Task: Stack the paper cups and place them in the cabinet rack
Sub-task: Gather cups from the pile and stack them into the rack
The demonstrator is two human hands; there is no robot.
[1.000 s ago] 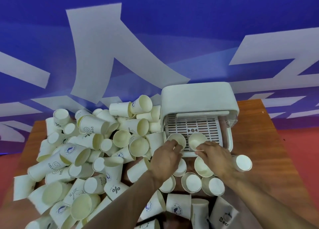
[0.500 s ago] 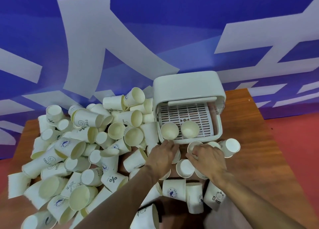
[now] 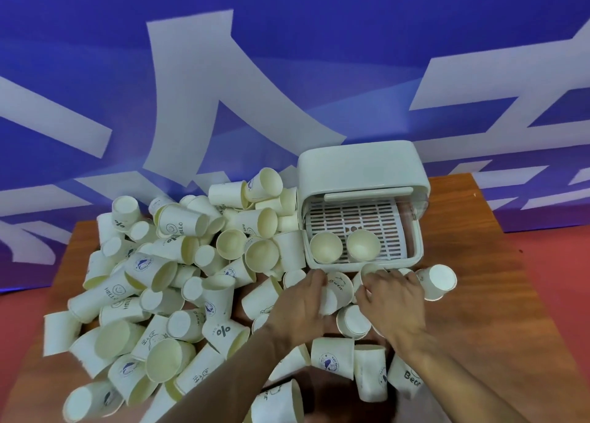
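Note:
The white cabinet rack [image 3: 360,170] stands open at the back right of the wooden table [image 3: 479,295]. Two paper cups [image 3: 325,247] [image 3: 363,245] stand upright, side by side, at the front of its slotted tray. Just in front of the rack, my left hand [image 3: 300,307] grips a tilted cup with a bear print [image 3: 339,290]. My right hand [image 3: 394,301] is right beside it, its fingers curled down over another cup [image 3: 370,268] among several loose ones. What lies under its palm is hidden.
A big heap of loose paper cups [image 3: 166,282] covers the left and middle of the table, some upright, many on their sides. More cups [image 3: 332,357] lie near my forearms. One cup [image 3: 439,280] lies on its side right of my right hand. A blue wall stands behind.
Both hands let go of the two cups in the rack and drew back toward me. They now reach into the loose cups in front of it, and the bear-print cup has tipped up.

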